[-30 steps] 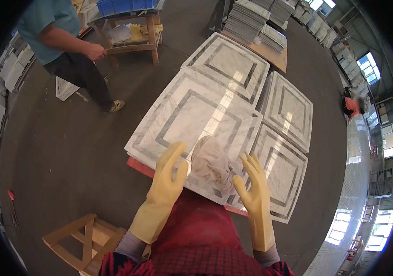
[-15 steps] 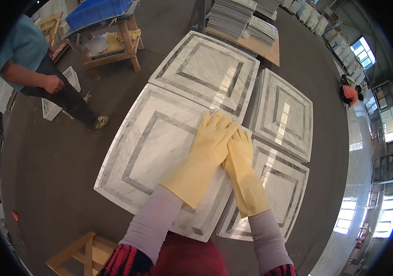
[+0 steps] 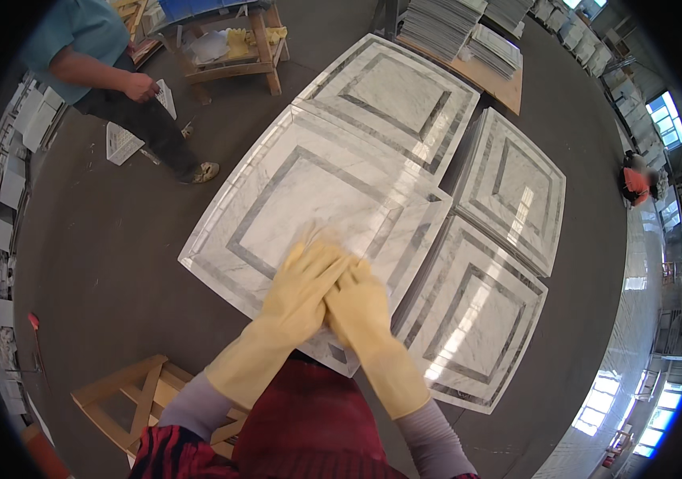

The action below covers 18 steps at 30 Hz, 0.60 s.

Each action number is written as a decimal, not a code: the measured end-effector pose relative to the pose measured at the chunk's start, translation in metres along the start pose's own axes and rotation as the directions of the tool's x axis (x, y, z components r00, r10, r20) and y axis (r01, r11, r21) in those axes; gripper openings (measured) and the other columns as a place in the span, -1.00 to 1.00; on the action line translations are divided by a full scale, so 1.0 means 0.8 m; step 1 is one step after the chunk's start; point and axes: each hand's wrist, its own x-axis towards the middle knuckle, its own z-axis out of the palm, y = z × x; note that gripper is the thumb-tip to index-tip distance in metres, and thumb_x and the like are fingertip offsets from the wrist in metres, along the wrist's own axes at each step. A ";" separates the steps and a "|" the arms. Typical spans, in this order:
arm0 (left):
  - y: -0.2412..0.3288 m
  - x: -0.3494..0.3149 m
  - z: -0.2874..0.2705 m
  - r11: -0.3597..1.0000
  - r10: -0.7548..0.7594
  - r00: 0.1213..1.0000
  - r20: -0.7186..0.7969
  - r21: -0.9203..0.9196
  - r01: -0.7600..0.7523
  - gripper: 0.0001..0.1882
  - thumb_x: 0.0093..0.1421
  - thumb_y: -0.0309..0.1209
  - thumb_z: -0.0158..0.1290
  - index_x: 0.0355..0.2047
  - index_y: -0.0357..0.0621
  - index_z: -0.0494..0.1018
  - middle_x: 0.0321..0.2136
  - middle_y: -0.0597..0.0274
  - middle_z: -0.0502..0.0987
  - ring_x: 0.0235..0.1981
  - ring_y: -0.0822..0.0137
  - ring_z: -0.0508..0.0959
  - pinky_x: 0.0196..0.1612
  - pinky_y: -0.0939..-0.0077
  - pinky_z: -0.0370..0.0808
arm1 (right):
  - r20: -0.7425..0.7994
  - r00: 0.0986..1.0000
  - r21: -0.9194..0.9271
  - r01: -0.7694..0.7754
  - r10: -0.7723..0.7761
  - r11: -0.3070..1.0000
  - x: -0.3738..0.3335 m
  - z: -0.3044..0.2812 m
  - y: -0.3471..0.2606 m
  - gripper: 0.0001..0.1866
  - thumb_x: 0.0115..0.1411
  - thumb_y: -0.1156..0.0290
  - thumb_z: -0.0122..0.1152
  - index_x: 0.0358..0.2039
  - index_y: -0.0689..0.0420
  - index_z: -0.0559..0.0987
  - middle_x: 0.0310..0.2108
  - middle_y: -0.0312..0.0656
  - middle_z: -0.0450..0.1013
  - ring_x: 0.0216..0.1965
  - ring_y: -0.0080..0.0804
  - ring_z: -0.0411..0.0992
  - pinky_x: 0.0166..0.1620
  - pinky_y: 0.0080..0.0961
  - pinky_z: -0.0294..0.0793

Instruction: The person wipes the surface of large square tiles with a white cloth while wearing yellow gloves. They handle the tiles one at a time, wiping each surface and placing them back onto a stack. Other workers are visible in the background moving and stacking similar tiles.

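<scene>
Both hands wear long yellow rubber gloves and lie close together on a glossy white marble panel (image 3: 309, 207) with a grey inlaid frame. My left hand (image 3: 305, 279) presses down near the panel's front edge, fingers stretched out and slightly smeared by motion. Touching it, my right hand (image 3: 357, 299) rests with its fingers partly covered by the left, flat rather than fisted. A pale blur lies at the left fingertips; whether anything is under the palms is hidden. Similar panels adjoin: a far panel (image 3: 393, 100), a right far panel (image 3: 512, 188) and a right near panel (image 3: 476, 311).
Stacked tiles (image 3: 440, 28) stand on a wooden board (image 3: 504, 92) at the back. A person (image 3: 101, 68) stands at left by white plastic baskets (image 3: 123, 144) and a wooden stand (image 3: 265, 52). A wooden frame (image 3: 149, 399) sits at lower left. Another person (image 3: 636, 184) is far right.
Both hands have slid together toward me and to the left across the panel, from near its right far corner to its front part. The view has shifted slightly.
</scene>
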 end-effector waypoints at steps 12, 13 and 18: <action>-0.090 0.085 0.029 0.975 -0.085 0.994 -0.070 0.198 0.097 -0.50 0.29 -0.40 0.12 0.24 -0.20 0.59 0.20 0.06 0.61 0.29 -0.03 0.50 0.44 -0.07 0.27 | -0.162 0.987 -0.101 0.003 -0.020 0.995 0.122 -0.004 0.044 -0.45 0.24 0.36 0.34 0.25 0.15 0.68 0.36 -0.02 0.50 0.49 0.01 0.29 0.60 0.05 0.12; -0.111 0.117 0.038 0.980 -0.089 0.995 -0.036 0.175 0.094 -0.49 0.32 -0.40 0.12 0.28 -0.17 0.57 0.25 0.06 0.61 0.35 -0.05 0.49 0.51 -0.07 0.22 | -0.165 0.986 -0.087 -0.027 0.013 0.996 0.148 -0.010 0.068 -0.44 0.28 0.35 0.29 0.30 0.16 0.64 0.35 -0.03 0.51 0.49 0.02 0.30 0.61 0.07 0.07; -0.183 0.256 0.073 0.992 -0.076 0.995 0.069 0.109 0.068 -0.48 0.33 -0.43 0.10 0.30 -0.09 0.58 0.22 0.17 0.66 0.33 0.07 0.53 0.52 -0.03 0.21 | -0.358 0.929 0.141 -0.048 0.096 0.989 0.250 -0.028 0.165 -0.64 0.26 0.36 0.26 0.05 0.16 0.69 0.11 -0.02 0.63 0.17 0.06 0.54 0.33 -0.01 0.47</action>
